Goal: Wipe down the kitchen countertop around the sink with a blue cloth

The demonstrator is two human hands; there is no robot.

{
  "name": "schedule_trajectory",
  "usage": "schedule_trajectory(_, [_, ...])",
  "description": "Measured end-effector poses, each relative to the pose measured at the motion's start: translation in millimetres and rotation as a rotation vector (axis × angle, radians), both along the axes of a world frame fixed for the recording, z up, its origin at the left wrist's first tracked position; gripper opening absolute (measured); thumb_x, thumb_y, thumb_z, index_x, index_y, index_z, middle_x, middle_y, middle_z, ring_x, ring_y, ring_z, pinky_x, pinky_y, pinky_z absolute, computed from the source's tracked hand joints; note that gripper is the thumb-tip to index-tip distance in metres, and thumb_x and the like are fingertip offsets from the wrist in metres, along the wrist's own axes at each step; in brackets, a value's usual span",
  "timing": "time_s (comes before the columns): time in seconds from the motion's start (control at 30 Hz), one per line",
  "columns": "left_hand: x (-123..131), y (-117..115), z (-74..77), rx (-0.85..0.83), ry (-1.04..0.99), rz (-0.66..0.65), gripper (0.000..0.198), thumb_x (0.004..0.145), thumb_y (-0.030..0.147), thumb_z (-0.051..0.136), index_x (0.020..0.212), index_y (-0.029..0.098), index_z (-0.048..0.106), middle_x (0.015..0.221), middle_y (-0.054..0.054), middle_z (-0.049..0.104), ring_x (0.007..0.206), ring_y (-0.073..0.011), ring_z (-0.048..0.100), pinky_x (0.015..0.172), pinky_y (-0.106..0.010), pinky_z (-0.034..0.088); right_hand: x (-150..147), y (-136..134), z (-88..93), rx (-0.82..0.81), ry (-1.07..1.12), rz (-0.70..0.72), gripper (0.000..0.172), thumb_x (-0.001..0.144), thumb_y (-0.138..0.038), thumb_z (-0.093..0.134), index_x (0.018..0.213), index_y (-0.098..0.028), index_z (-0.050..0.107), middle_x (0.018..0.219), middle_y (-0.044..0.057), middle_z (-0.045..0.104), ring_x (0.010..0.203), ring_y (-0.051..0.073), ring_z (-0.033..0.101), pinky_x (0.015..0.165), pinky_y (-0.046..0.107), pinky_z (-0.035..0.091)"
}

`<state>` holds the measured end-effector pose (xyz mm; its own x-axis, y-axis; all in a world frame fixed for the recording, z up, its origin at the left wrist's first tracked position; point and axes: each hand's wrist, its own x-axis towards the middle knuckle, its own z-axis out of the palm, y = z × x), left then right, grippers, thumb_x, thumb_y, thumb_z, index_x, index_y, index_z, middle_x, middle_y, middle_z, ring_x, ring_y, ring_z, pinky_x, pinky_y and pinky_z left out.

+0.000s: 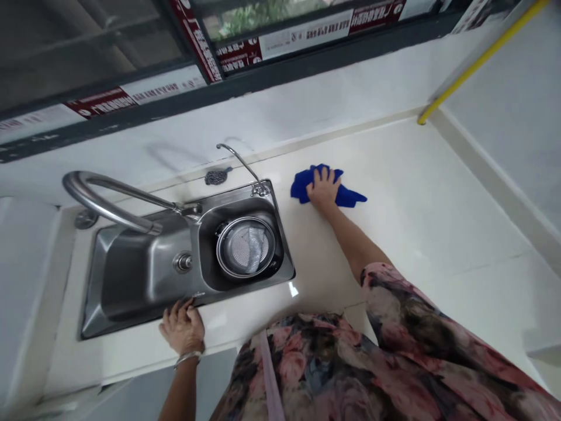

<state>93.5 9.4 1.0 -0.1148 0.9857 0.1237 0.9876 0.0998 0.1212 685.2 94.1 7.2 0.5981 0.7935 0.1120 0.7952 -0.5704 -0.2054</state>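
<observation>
My right hand (323, 187) reaches far across the pale countertop (421, 199) and presses down flat on a crumpled blue cloth (305, 182), fingers spread over it, just right of the sink. My left hand (182, 327) rests on the front edge of the steel sink (131, 275), fingers curled over the rim; a bracelet is on that wrist. Nothing else is in that hand.
The sink's right bowl holds a round metal strainer basket (245, 248). A large curved tap (109, 199) arches over the left bowl, a thin second tap (243, 164) stands behind. A steel scourer (215, 175) lies by the wall. A yellow pipe (477, 58) runs up at right.
</observation>
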Motion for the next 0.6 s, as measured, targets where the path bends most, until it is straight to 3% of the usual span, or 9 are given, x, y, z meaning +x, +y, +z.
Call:
schedule_trajectory(0.13, [3.2, -1.9, 3.0, -0.032, 0.005, 0.009, 0.051, 0.1, 0.037, 0.036, 0.12, 0.012, 0.077, 0.145, -0.02, 0.066, 0.153, -0.0359, 0.041, 0.125, -0.058, 0.028, -64.1, -9.8, 8.1, 0.051, 0.035, 0.221, 0.064, 0.1, -0.034, 0.043, 0.161, -0.015, 0.047, 0.169, 0.018, 0.04, 0.153, 0.044, 0.028, 0.121, 0.071, 0.02])
schedule_trajectory(0.27, [5.7, -4.7, 3.1, -0.042, -0.017, 0.023, 0.052, 0.1, 0.039, 0.036, 0.121, 0.012, 0.076, 0.145, -0.02, 0.066, 0.153, -0.0353, 0.039, 0.127, -0.06, 0.025, -95.0, -51.3, 9.4, 0.089, 0.055, 0.421, 0.059, 0.099, -0.033, 0.049, 0.156, -0.02, 0.055, 0.166, 0.015, 0.046, 0.152, 0.04, 0.033, 0.122, 0.065, 0.023])
schedule_trajectory(0.47, [5.0, -8.4, -0.4, 0.004, -0.077, -0.025, 0.05, 0.1, 0.039, 0.038, 0.121, 0.012, 0.075, 0.143, -0.021, 0.066, 0.154, -0.0358, 0.037, 0.126, -0.063, 0.022, -110.3, -165.6, 0.6, 0.029, 0.006, 0.638, 0.06, 0.099, -0.032, 0.05, 0.158, -0.021, 0.053, 0.167, 0.014, 0.045, 0.156, 0.037, 0.032, 0.124, 0.06, 0.024])
schedule_trajectory(0.6, [2.6, -7.9, -3.2, 0.028, -0.1, -0.07, 0.051, 0.101, 0.039, 0.036, 0.121, 0.011, 0.074, 0.143, -0.023, 0.064, 0.154, -0.0376, 0.036, 0.125, -0.063, 0.023, -88.4, -262.2, -7.1, 0.03, -0.036, 0.678, 0.06, 0.096, -0.03, 0.052, 0.155, -0.024, 0.056, 0.165, 0.011, 0.049, 0.155, 0.035, 0.036, 0.125, 0.057, 0.026])
